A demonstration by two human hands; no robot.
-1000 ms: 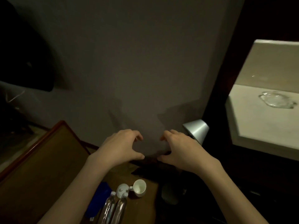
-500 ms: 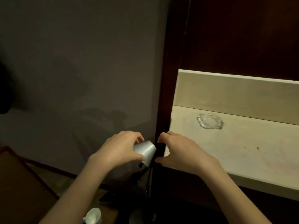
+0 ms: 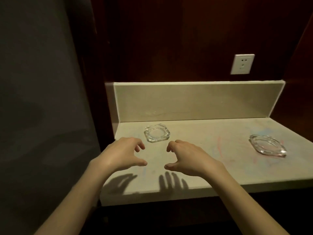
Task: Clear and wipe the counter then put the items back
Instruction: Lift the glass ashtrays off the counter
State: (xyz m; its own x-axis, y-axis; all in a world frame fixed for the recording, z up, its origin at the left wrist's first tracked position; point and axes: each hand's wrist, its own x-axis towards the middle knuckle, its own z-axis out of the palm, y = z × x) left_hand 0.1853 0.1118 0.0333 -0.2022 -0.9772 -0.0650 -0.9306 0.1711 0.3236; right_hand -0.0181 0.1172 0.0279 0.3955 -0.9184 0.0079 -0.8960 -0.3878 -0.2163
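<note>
A beige stone counter [image 3: 194,168] with faint pink and blue smears fills the middle of the head view. One clear glass ashtray [image 3: 157,135] sits at its back left, and a second glass ashtray [image 3: 267,148] lies at the right. My left hand [image 3: 122,154] and my right hand [image 3: 187,157] hover side by side above the counter's front left. Both have loosely curled fingers and hold nothing. The left ashtray lies just beyond the fingertips of both hands, apart from them.
A beige backsplash [image 3: 199,100] rises behind the counter, below dark wood panelling with a white wall socket [image 3: 242,64]. A grey wall [image 3: 42,99] stands to the left. The counter's front edge [image 3: 169,197] drops into dark space below.
My view has swung right from the grey wall and silver lamp to the counter. Both hands keep the same pose and now hover over the counter; the second ashtray has come into view.
</note>
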